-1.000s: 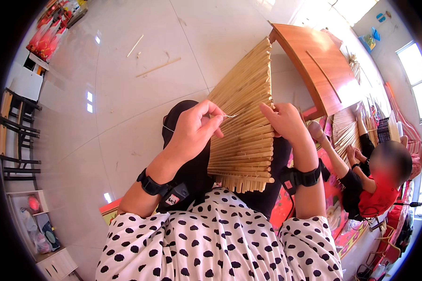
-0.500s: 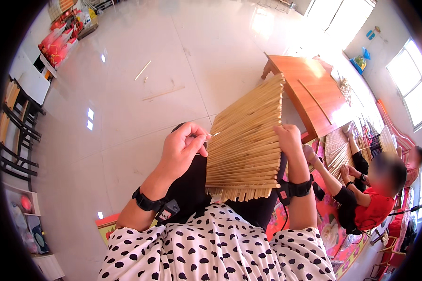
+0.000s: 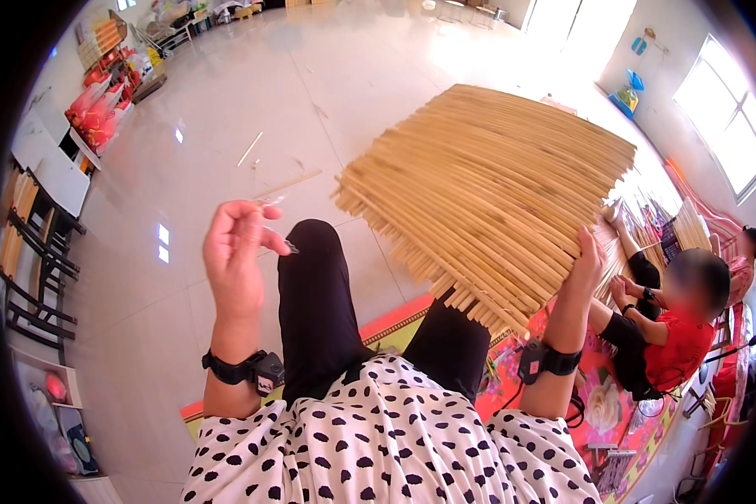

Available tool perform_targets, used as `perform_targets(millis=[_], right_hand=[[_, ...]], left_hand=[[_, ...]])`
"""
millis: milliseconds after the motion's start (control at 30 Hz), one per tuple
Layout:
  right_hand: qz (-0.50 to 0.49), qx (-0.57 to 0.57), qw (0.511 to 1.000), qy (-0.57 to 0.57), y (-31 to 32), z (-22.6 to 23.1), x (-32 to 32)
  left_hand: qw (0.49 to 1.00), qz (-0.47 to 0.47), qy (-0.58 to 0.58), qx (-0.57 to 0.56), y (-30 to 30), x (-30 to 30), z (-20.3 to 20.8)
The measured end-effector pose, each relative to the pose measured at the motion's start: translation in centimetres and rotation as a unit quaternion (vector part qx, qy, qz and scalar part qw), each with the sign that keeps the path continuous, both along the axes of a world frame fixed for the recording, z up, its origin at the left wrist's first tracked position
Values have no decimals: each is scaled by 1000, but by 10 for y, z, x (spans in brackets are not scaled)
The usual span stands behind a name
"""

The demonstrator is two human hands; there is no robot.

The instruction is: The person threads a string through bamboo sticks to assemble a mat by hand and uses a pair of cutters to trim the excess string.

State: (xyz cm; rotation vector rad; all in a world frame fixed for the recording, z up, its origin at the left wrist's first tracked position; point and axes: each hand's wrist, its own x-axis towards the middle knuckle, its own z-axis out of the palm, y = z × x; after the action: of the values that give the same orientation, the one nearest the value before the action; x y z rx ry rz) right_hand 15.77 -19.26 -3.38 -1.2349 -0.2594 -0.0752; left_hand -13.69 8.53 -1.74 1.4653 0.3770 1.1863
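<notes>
A mat of tan plant stalks (image 3: 487, 193) laid side by side is raised in front of me, tilted, its uneven stalk ends toward my lap. My right hand (image 3: 586, 265) grips its right edge, the fingers partly hidden behind it. Off to the left and apart from the mat is my left hand (image 3: 242, 248), its fingers curled and pinching a thin white thread (image 3: 270, 200). The thread is blurred, and a small shiny bit shows by the lower finger, too small to name.
A person in a red top (image 3: 674, 361) sits at the right among more stalks. A patterned red mat (image 3: 601, 412) covers the floor there. Black-framed chairs (image 3: 38, 260) line the left wall, and loose stalks (image 3: 249, 149) lie on the tiled floor.
The stalk mat has swung up and to the right, turning its broad face toward me and covering the wooden table. My left hand has moved left, away from the mat, with the thread.
</notes>
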Motion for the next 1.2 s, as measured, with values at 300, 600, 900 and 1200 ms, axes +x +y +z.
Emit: perform_targets(millis=[300,600,900,1200], right_hand=[[-23,108,984,139,-17,-9,-49],[-57,63,992,94,-18,-13,-117],[69,188,971,130,3,-55,-140],[119,160,966,162,14,-90,-146]], left_hand=[[985,120,-108,53,14,-65,34],[989,87,-117,34,-6,-66,31],[995,39,-75,57,-29,-70,26],[997,-37,51,44,-40,-38,8]])
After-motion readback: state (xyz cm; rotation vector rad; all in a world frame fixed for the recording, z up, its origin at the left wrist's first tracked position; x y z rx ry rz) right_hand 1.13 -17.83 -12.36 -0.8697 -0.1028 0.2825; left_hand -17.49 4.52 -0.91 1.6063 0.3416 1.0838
